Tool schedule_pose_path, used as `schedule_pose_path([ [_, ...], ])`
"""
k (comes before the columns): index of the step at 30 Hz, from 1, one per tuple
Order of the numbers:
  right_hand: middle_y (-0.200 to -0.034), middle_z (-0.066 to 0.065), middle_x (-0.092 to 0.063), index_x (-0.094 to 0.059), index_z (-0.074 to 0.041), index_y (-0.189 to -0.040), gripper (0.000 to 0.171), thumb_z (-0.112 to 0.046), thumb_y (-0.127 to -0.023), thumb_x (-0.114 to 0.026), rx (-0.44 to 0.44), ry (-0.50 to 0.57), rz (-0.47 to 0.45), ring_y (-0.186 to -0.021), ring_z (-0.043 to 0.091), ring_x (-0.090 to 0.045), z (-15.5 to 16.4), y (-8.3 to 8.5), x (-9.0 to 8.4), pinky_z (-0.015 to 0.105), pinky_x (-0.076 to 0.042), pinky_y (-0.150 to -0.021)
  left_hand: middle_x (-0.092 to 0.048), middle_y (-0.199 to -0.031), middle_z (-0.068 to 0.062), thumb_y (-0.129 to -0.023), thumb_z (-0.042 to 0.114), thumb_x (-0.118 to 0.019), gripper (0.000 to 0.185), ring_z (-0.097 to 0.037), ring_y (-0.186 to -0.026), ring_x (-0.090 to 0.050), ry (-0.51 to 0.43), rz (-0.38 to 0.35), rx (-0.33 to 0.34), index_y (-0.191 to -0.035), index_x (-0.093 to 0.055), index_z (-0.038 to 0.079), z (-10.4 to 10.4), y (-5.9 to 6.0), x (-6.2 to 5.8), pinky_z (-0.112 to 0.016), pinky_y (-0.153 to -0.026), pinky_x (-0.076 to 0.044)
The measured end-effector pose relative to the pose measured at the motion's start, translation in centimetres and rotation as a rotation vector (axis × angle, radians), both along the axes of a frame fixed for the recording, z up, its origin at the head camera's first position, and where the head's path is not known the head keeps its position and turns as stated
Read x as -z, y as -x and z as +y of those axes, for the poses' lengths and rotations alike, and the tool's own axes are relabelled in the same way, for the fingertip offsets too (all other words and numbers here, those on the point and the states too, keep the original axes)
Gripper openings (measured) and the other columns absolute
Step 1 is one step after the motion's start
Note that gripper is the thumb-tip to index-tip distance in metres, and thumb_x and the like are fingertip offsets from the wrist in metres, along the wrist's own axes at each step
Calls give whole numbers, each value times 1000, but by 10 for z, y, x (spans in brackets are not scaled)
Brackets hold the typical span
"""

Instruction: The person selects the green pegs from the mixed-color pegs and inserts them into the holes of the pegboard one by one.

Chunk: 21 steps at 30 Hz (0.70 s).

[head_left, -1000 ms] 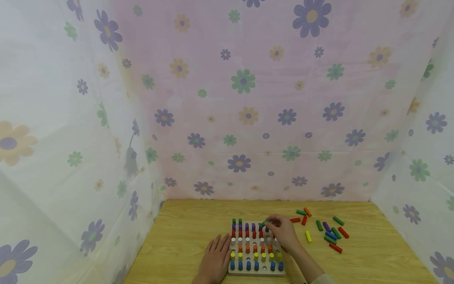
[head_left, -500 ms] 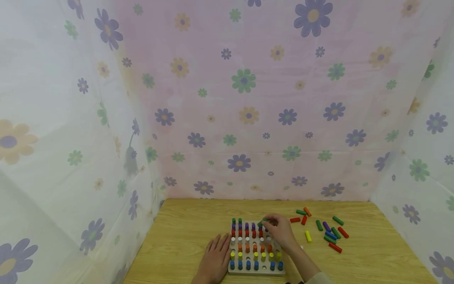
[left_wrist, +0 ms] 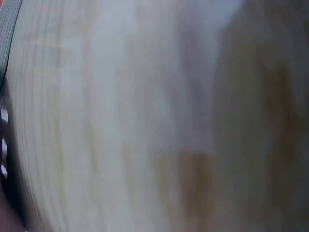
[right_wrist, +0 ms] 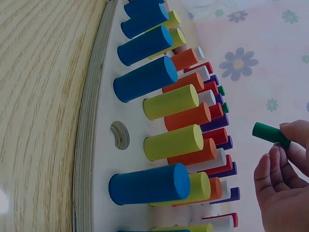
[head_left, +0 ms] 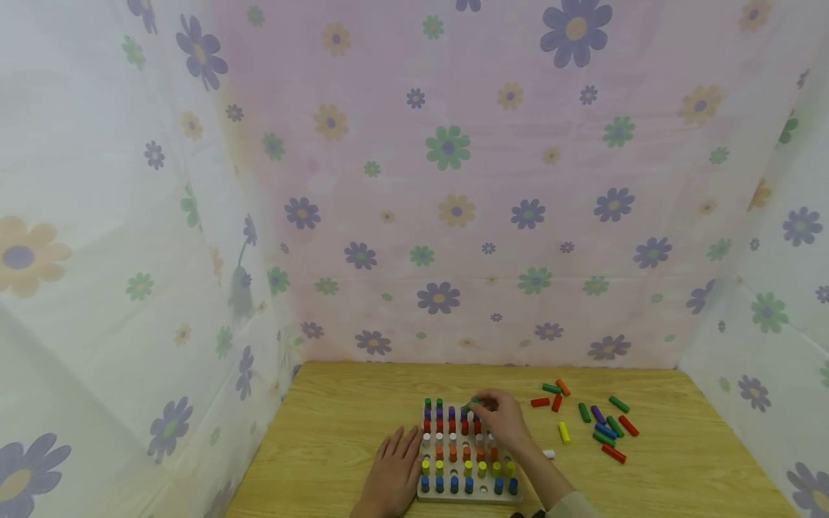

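Note:
A wooden peg board (head_left: 468, 495) lies on the table (head_left: 337, 439), filled with rows of blue, yellow, orange, white, red, purple and green pegs. My right hand (head_left: 501, 421) reaches over the board's far rows and pinches a green peg (head_left: 475, 401) (right_wrist: 270, 135) at its fingertips (right_wrist: 289, 133), above the far pegs. An empty hole (right_wrist: 119, 135) shows in the board's blue row. My left hand (head_left: 391, 471) lies flat on the table against the board's left edge. The left wrist view is only a blur of wood grain.
Several loose pegs lie on the table to the right of the board: red (head_left: 612, 453), green (head_left: 618, 403), yellow (head_left: 563, 432), blue (head_left: 604, 429), purple (head_left: 596, 414). A small white peg (head_left: 547, 454) lies by my right forearm. Flowered cloth walls (head_left: 447, 216) close in three sides.
My right hand has carried the green peg a little to the left along the board's far rows. The left hand has stayed put.

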State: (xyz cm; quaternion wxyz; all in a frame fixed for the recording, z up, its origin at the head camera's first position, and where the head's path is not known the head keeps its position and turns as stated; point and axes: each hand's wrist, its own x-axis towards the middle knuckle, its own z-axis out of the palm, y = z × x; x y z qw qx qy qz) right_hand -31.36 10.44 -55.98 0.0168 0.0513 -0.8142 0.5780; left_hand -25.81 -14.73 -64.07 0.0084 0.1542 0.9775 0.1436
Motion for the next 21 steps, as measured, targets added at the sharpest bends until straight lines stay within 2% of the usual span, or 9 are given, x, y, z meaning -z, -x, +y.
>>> schedule_pose_path([
  [6,-90,4,-66,-73,-1,-104,12,-9,-95,-73,-13,-16,26,-80,17,-60,-6,4,3,24,-53,-66,-40,-162,-3,-112,49,-19,61,-34,-152,-30,0,1,-1,-160,-39,18,0,-1,-1,-58,-122,-24],
  [12,-91,5,-66,-72,0,-107,15,-10,-96,-72,-26,-14,31,-81,17,-60,-14,7,4,25,-53,-66,-41,-162,-3,-112,49,-19,61,-34,-151,-31,6,3,-2,-160,-40,17,-1,-2,0,-59,-121,-25],
  [21,-90,5,-67,-72,1,-106,15,-9,-96,-72,-19,-45,39,-81,16,-60,-26,11,4,26,-54,-68,-44,-160,-5,-113,45,-24,57,-37,-149,-34,-20,59,17,-157,-44,15,0,-2,2,-61,-119,-28],
])
